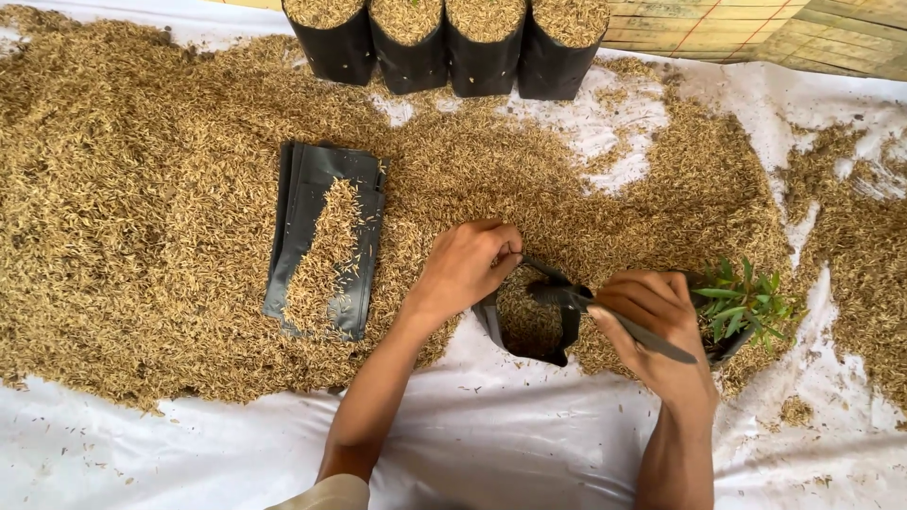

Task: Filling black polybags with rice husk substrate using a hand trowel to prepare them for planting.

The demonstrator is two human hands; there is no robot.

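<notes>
Between both hands (567,302) sits the black bag (529,326).

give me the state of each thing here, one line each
open bag: lying on its side, mouth held open, part filled with husk
left hand: pinching the open bag's upper rim
right hand: gripping the open bag's rim
seedling: green, leafy, in a dark bag behind the right hand
flat bags: stacked, empty, husk scattered on top
four bags: upright, full of husk
husk: loose, spread over the white sheet
</notes>
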